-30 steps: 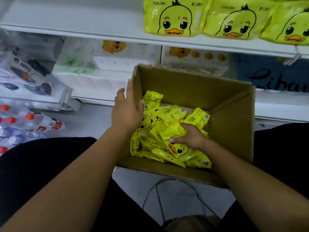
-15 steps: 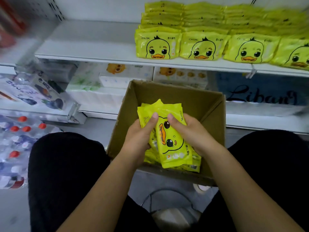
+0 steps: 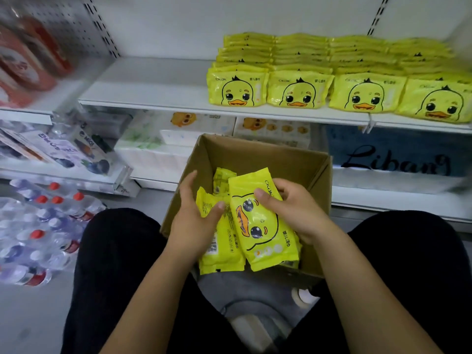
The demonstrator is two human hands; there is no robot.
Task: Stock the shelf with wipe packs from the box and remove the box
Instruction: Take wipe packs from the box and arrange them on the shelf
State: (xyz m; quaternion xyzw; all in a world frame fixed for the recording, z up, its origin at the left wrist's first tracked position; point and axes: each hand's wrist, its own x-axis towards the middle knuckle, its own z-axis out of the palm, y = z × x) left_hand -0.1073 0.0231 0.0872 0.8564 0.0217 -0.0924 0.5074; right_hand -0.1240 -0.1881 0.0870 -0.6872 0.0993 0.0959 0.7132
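– Black trouser knees come nearest, yours, cut off at the lower edge. What have your hands got?

– Your right hand grips a yellow plastic wipe pack with a duck face, with the thumb across its front and the fingers hidden behind it. Your left hand pinches a second yellow pack, printed back showing. The thumb is on its face and the fingers reach up behind.

– Where are the two packs?

– Side by side, touching, over the near edge of the open brown cardboard box between your knees. More yellow packs lie inside, mostly covered by your hands, so you cannot count them.

– And further off?

– On the floor to the left there are clear water bottles with red caps, blurred. Behind the box the lower shelf holds pale tissue packs, their print too soft to read, and a blue pack with dark script. Above, the white metal shelf carries rows of yellow duck packs on its right half, the last one cropped by the frame. At top left, red things are only a smear.
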